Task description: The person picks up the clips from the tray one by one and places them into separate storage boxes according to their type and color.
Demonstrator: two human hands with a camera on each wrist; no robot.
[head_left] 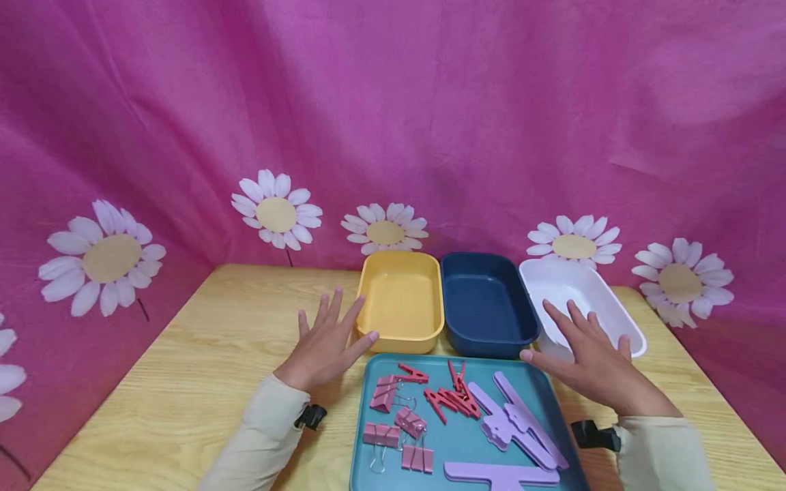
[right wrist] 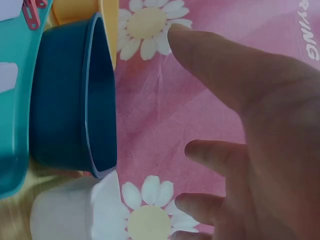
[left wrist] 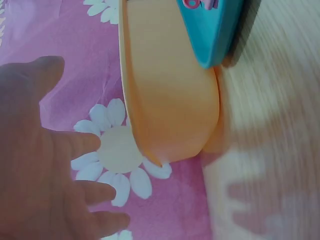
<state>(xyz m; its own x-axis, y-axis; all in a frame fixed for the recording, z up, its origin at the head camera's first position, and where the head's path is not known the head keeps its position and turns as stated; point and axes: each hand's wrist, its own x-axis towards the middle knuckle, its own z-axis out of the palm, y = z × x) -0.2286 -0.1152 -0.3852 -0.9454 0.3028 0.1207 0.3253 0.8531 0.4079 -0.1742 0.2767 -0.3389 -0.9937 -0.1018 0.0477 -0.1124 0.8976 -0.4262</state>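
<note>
My left hand (head_left: 325, 344) is spread with straight fingers beside the yellow bin (head_left: 402, 303), its thumb overlapping the bin's near corner in the head view. Fingers apart, my right hand (head_left: 592, 361) hovers by the white bin (head_left: 620, 310); neither hand holds anything. Between them lies a teal tray (head_left: 454, 436). On its left are several pink binder clips (head_left: 382, 434), with several small red clothespins (head_left: 457, 402) toward the back. Lilac bag clips (head_left: 522, 426) lie on the tray's right, one of them at the near edge, cut off by the frame.
A navy bin (head_left: 491, 300) stands between the yellow and white bins, all in a row behind the tray. The wooden table (head_left: 215, 361) ends at a magenta cloth (head_left: 393, 123) with printed daisies. Dark straps sit at both wrists.
</note>
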